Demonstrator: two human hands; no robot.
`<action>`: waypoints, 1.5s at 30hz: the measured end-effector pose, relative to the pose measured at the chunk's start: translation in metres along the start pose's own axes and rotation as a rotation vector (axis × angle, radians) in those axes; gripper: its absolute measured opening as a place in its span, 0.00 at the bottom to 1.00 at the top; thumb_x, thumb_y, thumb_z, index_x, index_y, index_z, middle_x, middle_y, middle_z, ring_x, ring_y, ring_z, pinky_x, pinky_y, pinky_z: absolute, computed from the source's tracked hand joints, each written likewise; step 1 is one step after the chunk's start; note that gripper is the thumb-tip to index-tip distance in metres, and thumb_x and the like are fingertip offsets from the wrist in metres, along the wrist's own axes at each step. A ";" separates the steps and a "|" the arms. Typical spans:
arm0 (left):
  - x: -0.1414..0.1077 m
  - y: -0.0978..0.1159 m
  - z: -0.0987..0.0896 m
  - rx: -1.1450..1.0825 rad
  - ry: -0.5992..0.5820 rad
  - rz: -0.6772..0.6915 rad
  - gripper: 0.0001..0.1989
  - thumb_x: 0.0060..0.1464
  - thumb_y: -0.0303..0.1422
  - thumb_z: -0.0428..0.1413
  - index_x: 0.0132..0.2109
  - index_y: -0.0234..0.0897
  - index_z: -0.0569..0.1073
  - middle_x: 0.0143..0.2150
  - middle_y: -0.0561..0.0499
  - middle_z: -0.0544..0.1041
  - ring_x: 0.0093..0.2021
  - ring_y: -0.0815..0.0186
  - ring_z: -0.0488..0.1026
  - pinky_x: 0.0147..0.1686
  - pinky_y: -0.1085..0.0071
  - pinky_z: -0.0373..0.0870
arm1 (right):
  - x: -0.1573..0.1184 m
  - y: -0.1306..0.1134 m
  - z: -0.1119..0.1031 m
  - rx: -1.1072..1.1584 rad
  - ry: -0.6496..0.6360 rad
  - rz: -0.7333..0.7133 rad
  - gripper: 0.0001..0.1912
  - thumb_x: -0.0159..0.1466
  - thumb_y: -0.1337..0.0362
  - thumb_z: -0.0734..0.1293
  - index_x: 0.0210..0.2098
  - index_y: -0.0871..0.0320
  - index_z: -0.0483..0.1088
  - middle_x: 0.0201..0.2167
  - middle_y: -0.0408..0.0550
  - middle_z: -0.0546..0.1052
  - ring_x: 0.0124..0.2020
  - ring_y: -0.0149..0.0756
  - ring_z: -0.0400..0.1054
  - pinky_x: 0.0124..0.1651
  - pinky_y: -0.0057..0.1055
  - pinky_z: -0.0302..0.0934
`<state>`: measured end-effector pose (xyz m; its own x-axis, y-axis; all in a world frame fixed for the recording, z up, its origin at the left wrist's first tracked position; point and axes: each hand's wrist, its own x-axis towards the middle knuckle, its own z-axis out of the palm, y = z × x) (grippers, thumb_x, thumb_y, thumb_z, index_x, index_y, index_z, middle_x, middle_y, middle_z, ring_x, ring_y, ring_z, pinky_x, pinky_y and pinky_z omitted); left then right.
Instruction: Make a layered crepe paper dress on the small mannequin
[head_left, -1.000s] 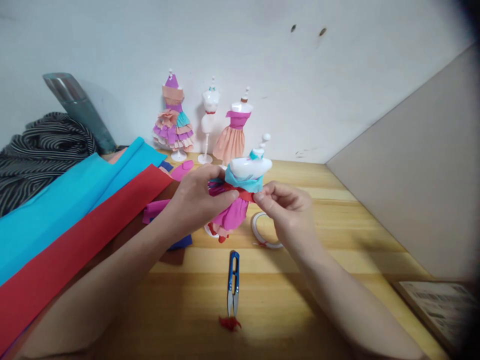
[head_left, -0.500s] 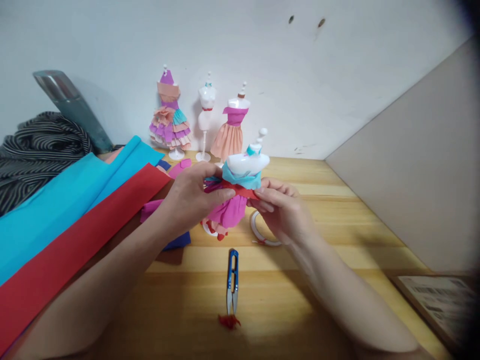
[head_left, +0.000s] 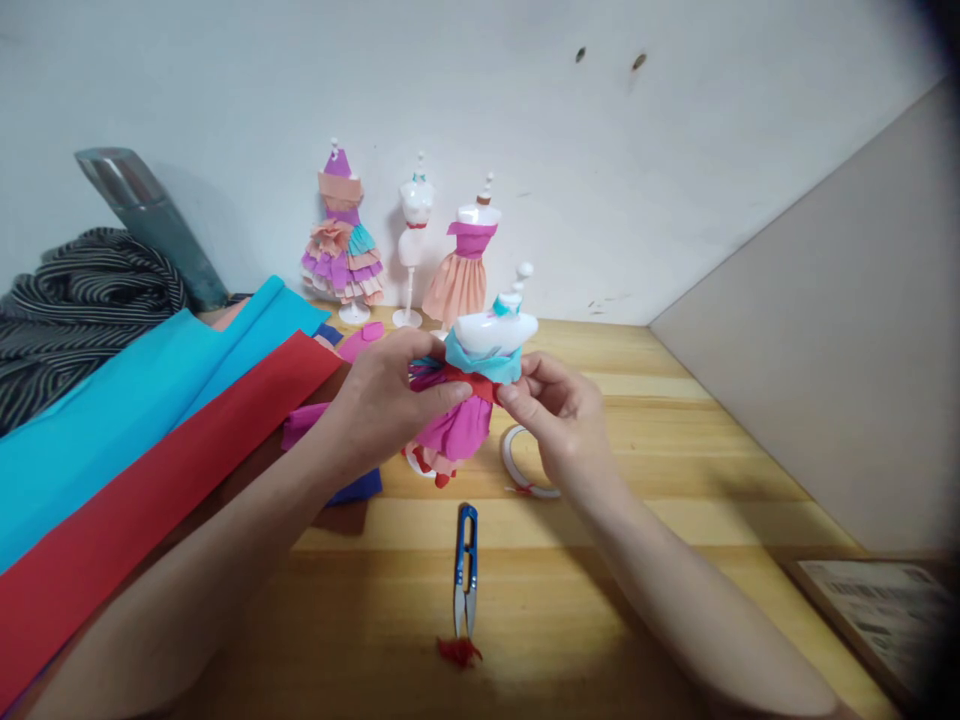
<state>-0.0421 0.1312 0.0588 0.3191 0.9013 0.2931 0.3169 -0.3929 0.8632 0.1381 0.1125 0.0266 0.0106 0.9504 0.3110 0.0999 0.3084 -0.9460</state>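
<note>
Between my hands stands a small white dress-form mannequin (head_left: 491, 330), with a turquoise crepe-paper top (head_left: 487, 367) and a magenta gathered skirt (head_left: 459, 430). A red paper strip (head_left: 480, 385) lies across its waist. My left hand (head_left: 386, 390) is closed around the left side, its thumb pressing the strip against the front. At the waist's right side, the thumb and forefinger of my right hand (head_left: 562, 415) pinch the strip's end. The back of the waist and some left fingers are hidden.
Blue thread snips (head_left: 466, 570) lie in front, their tips at red scraps (head_left: 459, 652). A white tape ring (head_left: 514, 462) rests beneath my right hand. Red paper (head_left: 180, 480) and turquoise paper (head_left: 97, 400) cover the left. Three mannequins, one in a ruffled dress (head_left: 343, 250), stand behind.
My right thumb and fingers have shifted slightly left, closer around the waist, and less of the red strip sticks out there. My left hand keeps its hold. The view has tilted slightly.
</note>
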 end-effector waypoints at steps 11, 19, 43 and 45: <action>-0.003 0.012 0.008 0.182 0.094 0.091 0.06 0.47 0.33 0.57 0.32 0.36 0.75 0.31 0.51 0.74 0.34 0.65 0.69 0.35 0.68 0.65 | 0.004 -0.001 0.006 -0.026 -0.060 -0.055 0.15 0.55 0.51 0.71 0.30 0.54 0.67 0.19 0.37 0.60 0.23 0.31 0.56 0.29 0.31 0.57; -0.004 0.008 0.012 0.273 0.188 0.180 0.01 0.47 0.29 0.57 0.30 0.40 0.73 0.35 0.51 0.75 0.38 0.63 0.70 0.38 0.66 0.67 | 0.007 -0.013 -0.016 -0.106 -0.062 -0.046 0.14 0.54 0.53 0.72 0.32 0.55 0.70 0.19 0.37 0.62 0.22 0.29 0.57 0.27 0.30 0.55; 0.013 -0.014 -0.005 0.426 0.307 0.353 0.12 0.46 0.27 0.59 0.40 0.43 0.77 0.49 0.52 0.76 0.48 0.60 0.72 0.50 0.64 0.69 | 0.012 0.073 -0.076 -0.733 -0.393 0.102 0.11 0.60 0.60 0.62 0.29 0.60 0.71 0.20 0.42 0.70 0.22 0.29 0.59 0.27 0.27 0.53; 0.014 -0.015 -0.006 0.427 0.319 0.371 0.12 0.46 0.28 0.59 0.40 0.43 0.77 0.48 0.52 0.77 0.48 0.59 0.73 0.50 0.63 0.69 | 0.018 0.079 -0.077 -0.757 -0.330 0.086 0.11 0.59 0.61 0.62 0.31 0.61 0.73 0.23 0.45 0.73 0.24 0.31 0.62 0.29 0.28 0.54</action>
<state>-0.0475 0.1502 0.0524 0.2156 0.6761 0.7045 0.5848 -0.6672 0.4614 0.2232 0.1512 -0.0354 -0.2316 0.9690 0.0857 0.7559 0.2347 -0.6112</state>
